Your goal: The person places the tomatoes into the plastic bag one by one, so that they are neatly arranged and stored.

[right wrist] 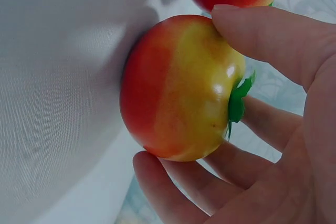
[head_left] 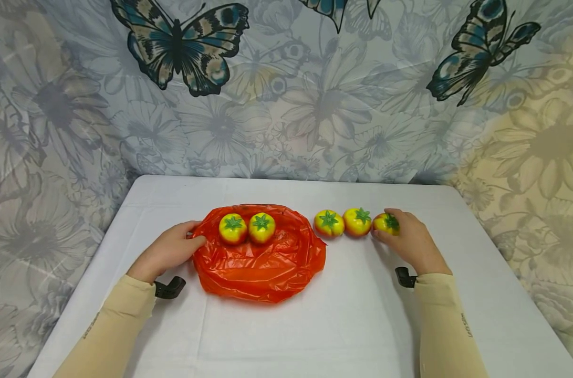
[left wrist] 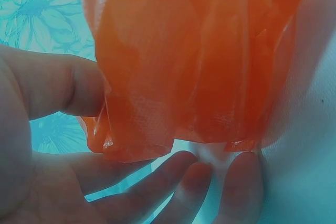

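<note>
Left hand [head_left: 165, 252]: here we are, fingers pinching the red bag [head_left: 267, 275], centre frame!
Right hand [head_left: 416, 244]: our fingers grasp the end tomato [head_left: 383, 223], right of centre.
On the bag: two tomatoes [head_left: 232, 229], left of centre.
Off it: the middle tomato [head_left: 357, 224] and near tomato [head_left: 329, 226].
Progress: partway, we'd judge; three aren't on yet.

Marked with dark lettering [head_left: 91, 325] along the outer side of the left sleeve [head_left: 113, 320] and likewise on the right sleeve [head_left: 442, 325]. Too small and blurred to read in the head view.
</note>
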The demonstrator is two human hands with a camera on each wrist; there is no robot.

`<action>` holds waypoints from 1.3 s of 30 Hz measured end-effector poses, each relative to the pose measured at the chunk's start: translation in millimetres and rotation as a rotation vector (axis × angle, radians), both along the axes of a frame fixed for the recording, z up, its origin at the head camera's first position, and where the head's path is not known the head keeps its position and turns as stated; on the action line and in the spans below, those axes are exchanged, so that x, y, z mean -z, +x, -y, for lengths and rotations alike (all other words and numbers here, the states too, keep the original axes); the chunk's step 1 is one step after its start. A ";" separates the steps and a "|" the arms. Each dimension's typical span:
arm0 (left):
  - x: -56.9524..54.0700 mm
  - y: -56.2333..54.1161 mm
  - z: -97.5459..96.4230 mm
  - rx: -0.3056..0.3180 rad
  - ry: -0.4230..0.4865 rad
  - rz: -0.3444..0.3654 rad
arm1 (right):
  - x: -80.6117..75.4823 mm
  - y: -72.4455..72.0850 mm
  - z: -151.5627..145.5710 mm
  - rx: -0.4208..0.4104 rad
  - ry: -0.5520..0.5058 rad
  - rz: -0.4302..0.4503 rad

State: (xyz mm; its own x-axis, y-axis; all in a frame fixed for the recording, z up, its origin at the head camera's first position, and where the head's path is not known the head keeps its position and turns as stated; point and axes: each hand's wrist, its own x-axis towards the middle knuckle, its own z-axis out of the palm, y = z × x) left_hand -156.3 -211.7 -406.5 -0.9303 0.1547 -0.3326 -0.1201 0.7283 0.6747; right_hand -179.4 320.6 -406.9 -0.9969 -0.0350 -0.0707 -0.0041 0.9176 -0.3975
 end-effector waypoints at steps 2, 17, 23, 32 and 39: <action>-0.1 0.0 0.0 -0.002 -0.002 0.002 | -0.3 0.1 0.2 -0.001 0.006 -0.003; -0.5 3.6 -1.7 -0.013 -0.006 0.022 | -3.3 4.9 -0.9 0.003 0.032 0.011; 0.4 0.8 -0.7 -0.006 -0.001 -0.010 | -15.6 7.1 2.0 0.000 0.042 -0.023; -0.3 0.0 -1.5 0.002 0.036 -0.028 | -43.9 20.7 31.5 -0.042 0.019 -0.082; -3.1 0.7 0.6 -0.009 0.044 -0.021 | -65.2 29.6 85.6 -0.110 0.001 -0.115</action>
State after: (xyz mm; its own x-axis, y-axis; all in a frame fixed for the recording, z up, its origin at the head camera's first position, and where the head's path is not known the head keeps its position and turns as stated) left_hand -155.6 -212.3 -403.3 -0.9384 0.1602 -0.3061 -0.1121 0.6967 0.7085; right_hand -149.8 235.0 -341.8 -0.9885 -0.1446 0.0433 -0.1500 0.9095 -0.3877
